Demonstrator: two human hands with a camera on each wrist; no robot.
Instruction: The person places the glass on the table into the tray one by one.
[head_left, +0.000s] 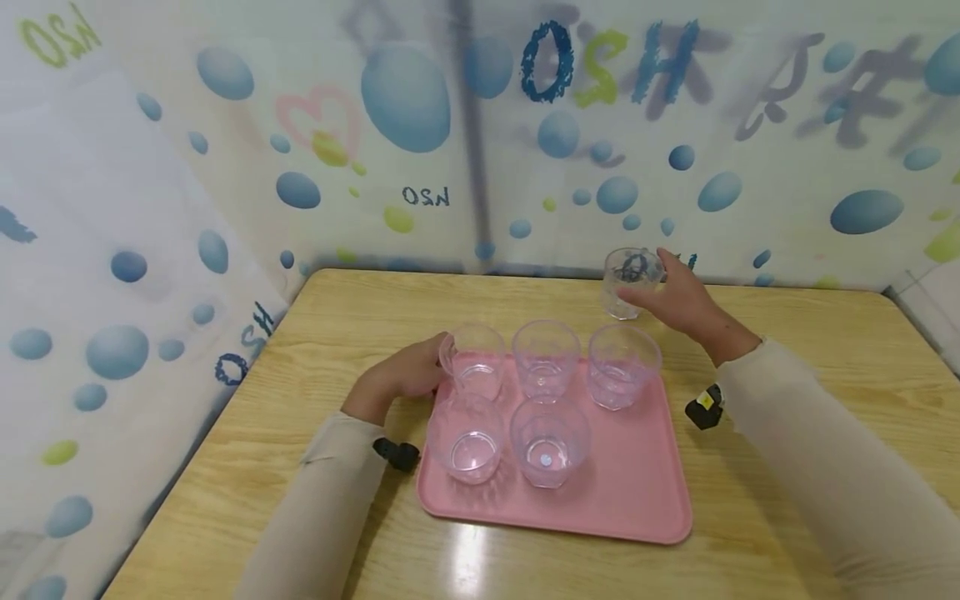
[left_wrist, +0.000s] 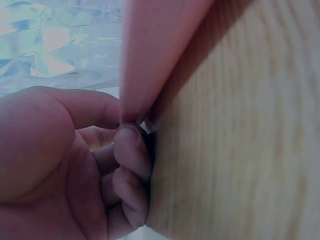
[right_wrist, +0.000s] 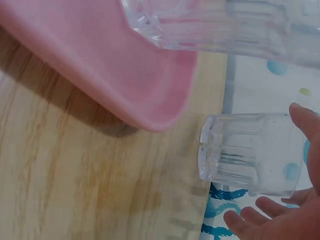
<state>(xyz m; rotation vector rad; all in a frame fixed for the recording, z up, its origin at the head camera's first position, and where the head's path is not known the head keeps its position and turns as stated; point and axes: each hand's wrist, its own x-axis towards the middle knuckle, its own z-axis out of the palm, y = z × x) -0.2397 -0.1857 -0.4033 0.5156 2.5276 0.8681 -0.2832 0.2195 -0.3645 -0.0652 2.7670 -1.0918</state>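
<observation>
A pink tray [head_left: 630, 500] lies on the table, bearing several clear plastic cups, among them a front left cup [head_left: 468, 442] and a back right cup [head_left: 622, 367]. At its left edge, my left hand [head_left: 412, 367] pinches the rim between thumb and curled fingers, plain in the left wrist view. Beyond the tray's back right corner, another clear cup [right_wrist: 250, 155] stands upright near the table's back edge. My right hand [head_left: 678, 304] spreads around this cup, thumb on one side and loosely extended fingers [right_wrist: 255, 217] on the other, with a gap showing below it.
The wooden table [head_left: 300, 400] reaches past the tray on both sides. A wall covering [head_left: 480, 167] with blue and green spots rises right behind its back edge and along its left side. Small black devices [head_left: 705, 407] sit at both wrists.
</observation>
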